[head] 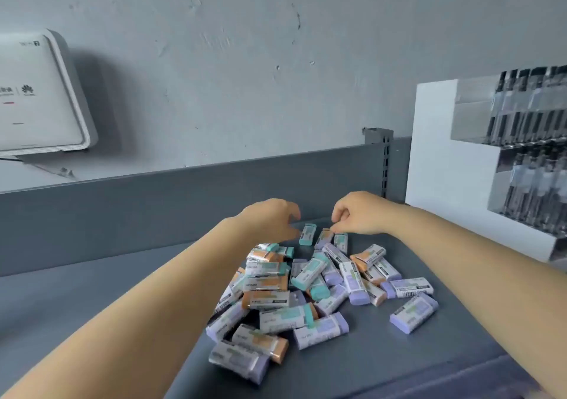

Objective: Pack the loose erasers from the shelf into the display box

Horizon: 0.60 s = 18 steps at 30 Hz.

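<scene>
A heap of several wrapped erasers in teal, orange and lilac lies on the grey shelf. Both my arms reach over it to its far edge. My left hand hovers with its fingers loosely curved and holds nothing; its fingertips are just left of an upright teal eraser. My right hand has its thumb and fingertips pinching the top end of an orange-tipped eraser that leans at the back of the heap. No display box for erasers shows in this view.
A white stepped display stand filled with black pens stands at the right, close behind my right forearm. The shelf's grey back panel runs behind the heap. A white router hangs on the wall at the left.
</scene>
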{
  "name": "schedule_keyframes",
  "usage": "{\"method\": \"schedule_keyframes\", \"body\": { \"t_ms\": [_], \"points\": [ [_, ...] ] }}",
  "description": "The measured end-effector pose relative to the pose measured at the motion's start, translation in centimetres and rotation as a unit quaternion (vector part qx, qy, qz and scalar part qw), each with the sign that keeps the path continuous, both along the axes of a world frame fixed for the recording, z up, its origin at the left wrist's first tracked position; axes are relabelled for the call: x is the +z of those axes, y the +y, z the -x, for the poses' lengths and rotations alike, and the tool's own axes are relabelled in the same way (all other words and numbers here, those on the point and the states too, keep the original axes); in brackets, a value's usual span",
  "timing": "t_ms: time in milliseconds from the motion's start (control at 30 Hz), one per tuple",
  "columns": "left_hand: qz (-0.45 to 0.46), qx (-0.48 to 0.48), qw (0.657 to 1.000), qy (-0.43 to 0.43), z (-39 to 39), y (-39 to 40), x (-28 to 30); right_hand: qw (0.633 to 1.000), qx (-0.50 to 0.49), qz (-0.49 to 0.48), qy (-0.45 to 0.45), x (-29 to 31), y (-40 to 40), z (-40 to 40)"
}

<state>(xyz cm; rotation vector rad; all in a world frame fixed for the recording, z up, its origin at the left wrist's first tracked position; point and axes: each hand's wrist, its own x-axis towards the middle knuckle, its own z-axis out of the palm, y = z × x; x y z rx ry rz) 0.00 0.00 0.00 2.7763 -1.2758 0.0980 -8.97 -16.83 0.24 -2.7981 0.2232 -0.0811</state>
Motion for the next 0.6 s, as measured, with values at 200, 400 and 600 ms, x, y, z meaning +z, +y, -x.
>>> {"method": "schedule_keyframes", "body": {
  "t_ms": [200, 400, 600],
  "points": [
    [-0.007, -0.022, 0.999, 0.047, -1.1, -1.9, -0.5, 0.999, 0.009, 0.008, 0.035, -1.3, -0.6, -2.5],
    [-0.083, -0.048, 0.993, 0.064, -2.2, -3.0, -0.9, 0.999, 0.027, -0.039, 0.026, -2.0, -1.2, -3.4],
    [-0.011, -0.034, 0.994, 0.102, -2.4, -3.3, -0.6, 0.992, 0.024, -0.121, 0.020, -2.3, -1.4, -3.4]
  ]
}}
